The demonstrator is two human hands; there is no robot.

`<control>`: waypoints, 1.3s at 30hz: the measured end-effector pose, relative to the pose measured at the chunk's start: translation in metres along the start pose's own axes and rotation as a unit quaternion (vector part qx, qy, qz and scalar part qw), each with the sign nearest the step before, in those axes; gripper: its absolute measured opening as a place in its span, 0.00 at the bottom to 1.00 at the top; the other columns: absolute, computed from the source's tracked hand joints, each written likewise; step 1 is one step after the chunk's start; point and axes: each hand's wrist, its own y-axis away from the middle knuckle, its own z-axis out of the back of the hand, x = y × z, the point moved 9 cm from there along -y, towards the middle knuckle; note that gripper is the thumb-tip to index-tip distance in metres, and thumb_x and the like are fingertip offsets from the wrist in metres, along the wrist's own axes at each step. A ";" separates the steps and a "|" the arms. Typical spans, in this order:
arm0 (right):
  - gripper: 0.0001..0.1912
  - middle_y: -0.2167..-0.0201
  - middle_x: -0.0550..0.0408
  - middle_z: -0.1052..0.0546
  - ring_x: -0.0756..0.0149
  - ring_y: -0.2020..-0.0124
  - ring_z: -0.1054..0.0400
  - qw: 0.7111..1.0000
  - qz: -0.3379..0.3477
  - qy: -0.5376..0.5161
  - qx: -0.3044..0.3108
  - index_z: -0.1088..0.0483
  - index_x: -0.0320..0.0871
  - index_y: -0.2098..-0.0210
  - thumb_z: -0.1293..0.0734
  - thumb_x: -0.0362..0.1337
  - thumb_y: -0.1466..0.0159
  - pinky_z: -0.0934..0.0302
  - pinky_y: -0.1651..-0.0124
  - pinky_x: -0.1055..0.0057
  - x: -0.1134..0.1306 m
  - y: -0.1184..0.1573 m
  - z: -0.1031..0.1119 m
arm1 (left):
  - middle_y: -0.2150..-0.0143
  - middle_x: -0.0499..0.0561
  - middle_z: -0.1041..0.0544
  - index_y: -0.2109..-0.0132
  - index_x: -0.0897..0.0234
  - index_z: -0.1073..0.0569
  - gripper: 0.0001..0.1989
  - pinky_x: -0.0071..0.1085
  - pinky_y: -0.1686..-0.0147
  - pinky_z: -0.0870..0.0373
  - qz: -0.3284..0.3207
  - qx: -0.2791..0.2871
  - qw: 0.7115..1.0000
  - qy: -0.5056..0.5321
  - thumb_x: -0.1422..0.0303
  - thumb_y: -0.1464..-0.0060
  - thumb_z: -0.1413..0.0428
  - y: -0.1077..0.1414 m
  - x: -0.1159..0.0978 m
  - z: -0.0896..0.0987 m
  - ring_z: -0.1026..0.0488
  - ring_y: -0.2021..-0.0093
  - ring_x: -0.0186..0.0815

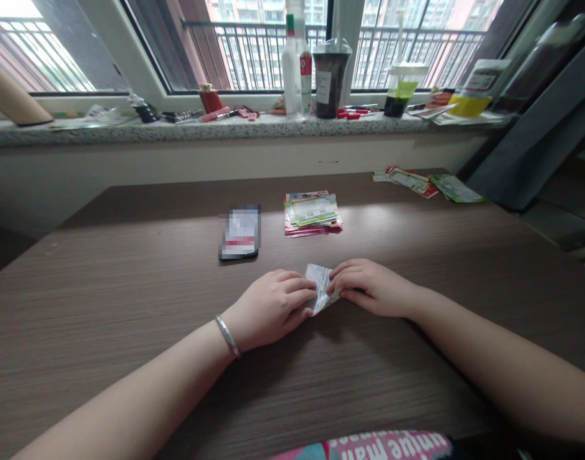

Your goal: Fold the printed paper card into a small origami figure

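A small printed sheet of paper (319, 276) with crease lines lies low over the brown table, between my two hands. My left hand (277, 305) has its fingers together on the paper's left side, the thumb at the near edge. At the right side, the bent fingers of my right hand (369, 287) grip the paper, and part of it is hidden under them. Beyond my hands is a stack of printed paper slips (312, 213), green and red at the edges. Left of the stack lies a phone (241, 232), its screen blurred out.
More printed slips (412, 181) lie at the table's (129, 287) far right. Behind it, a granite sill (177, 131) carries a clear bottle (291, 73), a dark drink cup (327, 80), a green-and-black cup (401, 89), a yellow-bottomed jar (474, 92) and pens.
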 end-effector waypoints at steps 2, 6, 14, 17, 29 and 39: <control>0.11 0.58 0.48 0.22 0.63 0.53 0.30 1.000 -0.005 -0.014 0.013 0.26 0.43 0.58 0.39 0.31 0.35 0.36 0.49 0.63 0.000 0.001 0.002 | 0.45 0.51 0.26 0.47 0.60 0.28 0.15 0.42 0.46 0.32 0.004 0.003 1.000 -0.008 0.65 0.39 0.50 0.000 0.002 -0.002 0.30 0.47 0.41; 0.13 0.58 0.47 0.23 0.63 0.53 0.31 0.999 -0.016 -0.039 0.031 0.26 0.41 0.58 0.41 0.29 0.35 0.37 0.49 0.63 -0.003 0.002 0.005 | 0.43 0.51 0.28 0.45 0.58 0.29 0.16 0.43 0.44 0.33 -0.004 0.007 1.000 -0.017 0.66 0.39 0.50 0.002 0.005 -0.005 0.32 0.44 0.41; 0.11 0.66 0.49 0.25 0.62 0.62 0.32 0.997 -0.081 -0.012 0.003 0.30 0.40 0.64 0.43 0.31 0.35 0.37 0.57 0.64 -0.021 0.004 0.003 | 0.43 0.52 0.29 0.45 0.55 0.29 0.16 0.43 0.46 0.31 -0.021 0.012 0.999 -0.037 0.67 0.39 0.49 0.004 0.000 -0.006 0.33 0.43 0.44; 0.08 0.66 0.50 0.25 0.63 0.64 0.32 0.991 -0.128 0.021 -0.033 0.31 0.41 0.62 0.41 0.32 0.36 0.37 0.60 0.67 -0.028 0.005 0.002 | 0.44 0.53 0.29 0.45 0.54 0.29 0.16 0.44 0.46 0.32 -0.022 0.021 0.999 -0.033 0.66 0.40 0.49 0.004 0.000 -0.007 0.33 0.44 0.44; 0.10 0.60 0.51 0.22 0.64 0.59 0.30 0.992 -0.061 0.091 -0.067 0.26 0.43 0.62 0.39 0.37 0.33 0.37 0.54 0.66 -0.015 -0.002 0.000 | 0.46 0.50 0.27 0.47 0.58 0.27 0.16 0.40 0.44 0.32 0.005 -0.007 1.000 -0.007 0.71 0.39 0.52 0.003 0.008 -0.006 0.31 0.45 0.40; 0.18 0.49 0.46 0.27 0.57 0.52 0.34 0.984 0.024 0.174 0.013 0.29 0.43 0.48 0.37 0.40 0.36 0.38 0.50 0.58 0.003 0.004 -0.002 | 0.46 0.49 0.26 0.47 0.57 0.28 0.16 0.39 0.46 0.31 0.005 -0.004 1.000 -0.010 0.71 0.40 0.51 0.003 0.008 -0.004 0.31 0.45 0.40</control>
